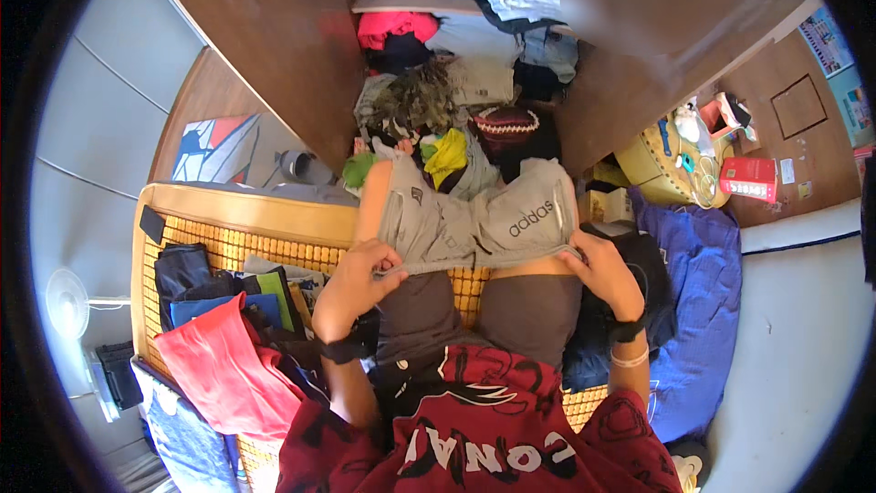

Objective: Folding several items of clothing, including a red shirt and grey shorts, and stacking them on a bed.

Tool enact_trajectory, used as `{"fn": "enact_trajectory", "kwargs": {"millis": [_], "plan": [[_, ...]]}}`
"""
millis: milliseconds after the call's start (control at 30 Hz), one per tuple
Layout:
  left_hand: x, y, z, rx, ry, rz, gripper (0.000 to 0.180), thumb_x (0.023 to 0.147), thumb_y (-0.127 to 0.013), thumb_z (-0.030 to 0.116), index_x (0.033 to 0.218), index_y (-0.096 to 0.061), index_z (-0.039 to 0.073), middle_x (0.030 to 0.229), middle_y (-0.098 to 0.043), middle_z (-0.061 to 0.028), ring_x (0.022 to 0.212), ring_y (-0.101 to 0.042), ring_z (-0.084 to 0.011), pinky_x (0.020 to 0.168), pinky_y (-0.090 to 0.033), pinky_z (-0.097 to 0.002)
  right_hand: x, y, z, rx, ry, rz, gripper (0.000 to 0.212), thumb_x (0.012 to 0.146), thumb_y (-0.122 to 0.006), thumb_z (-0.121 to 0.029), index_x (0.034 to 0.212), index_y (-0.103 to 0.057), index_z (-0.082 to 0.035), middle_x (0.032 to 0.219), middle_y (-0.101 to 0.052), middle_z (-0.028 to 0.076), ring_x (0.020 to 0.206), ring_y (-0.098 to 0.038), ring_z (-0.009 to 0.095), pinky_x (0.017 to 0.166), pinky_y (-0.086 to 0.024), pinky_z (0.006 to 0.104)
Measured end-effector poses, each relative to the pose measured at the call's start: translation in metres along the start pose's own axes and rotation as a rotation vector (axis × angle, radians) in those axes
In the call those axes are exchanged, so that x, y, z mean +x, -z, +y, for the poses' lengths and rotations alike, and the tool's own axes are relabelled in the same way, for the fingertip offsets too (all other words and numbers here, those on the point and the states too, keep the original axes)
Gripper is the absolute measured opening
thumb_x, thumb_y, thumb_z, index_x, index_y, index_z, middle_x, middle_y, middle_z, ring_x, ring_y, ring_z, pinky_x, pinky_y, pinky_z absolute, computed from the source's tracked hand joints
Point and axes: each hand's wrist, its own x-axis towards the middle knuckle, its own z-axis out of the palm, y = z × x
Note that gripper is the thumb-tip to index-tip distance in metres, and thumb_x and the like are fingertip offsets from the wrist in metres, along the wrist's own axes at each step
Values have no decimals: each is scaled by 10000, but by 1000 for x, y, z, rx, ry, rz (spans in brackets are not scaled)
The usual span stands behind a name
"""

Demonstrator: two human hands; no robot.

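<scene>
Wardrobe (283,18), clothes (415,96) inside (heaped), hands (351,288) (607,276) pinching grey garment (424,228)

From where I stand: matt cloth, smooth wood.
Grey garment (506,224): creased, matt cloth. Wardrobe door (265,27): brown, wood-look, smooth, faint sheen. Bed frame (292,217): smooth, pale wood. Mat (246,244): ridged, segmented, bamboo-like, glossy. Blue bedding (701,301): wrinkled, matt cloth. Red box (746,177): glossy card.

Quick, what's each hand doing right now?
Left hand: closed, pinching the near edge of a light grey cloth garment with dark print.
Right hand: closed, pinching that edge farther right.
</scene>
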Motion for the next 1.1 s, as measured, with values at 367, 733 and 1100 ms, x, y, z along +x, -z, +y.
{"fn": "enact_trajectory", "kwargs": {"millis": [367, 733, 1100], "plan": [[-31, -7, 29, 77, -31, 53, 305, 708, -689, -74, 1000, -711, 9, 969, -647, -150, 993, -630, -354, 901, -503, -405, -53, 11, -11, 110, -91, -180, 252, 808, -753, -45, 1010, -607, -5, 865, -685, 197, 765, -708, 358, 714, -561, 425], [-37, 13, 72, -53, -57, 58, 287, 766, -678, -78, 1028, -759, 5, 984, -691, -116, 912, -675, -279, 832, -529, -356, -79, 40, -26, 183, -180, -212, 208, 814, -732, -51, 976, -613, 4, 825, -667, 158, 712, -680, 283, 694, -545, 372], [-27, -5, 75, -114, -308, 272, 199, 696, -623, -87, 852, -713, -2, 922, -689, -135, 1040, -690, -345, 924, -546, -412, -75, 34, -44, 141, -34, 219, 280, 771, -668, -7, 1047, -624, -4, 963, -606, 149, 880, -631, 308, 811, -518, 365]]}}
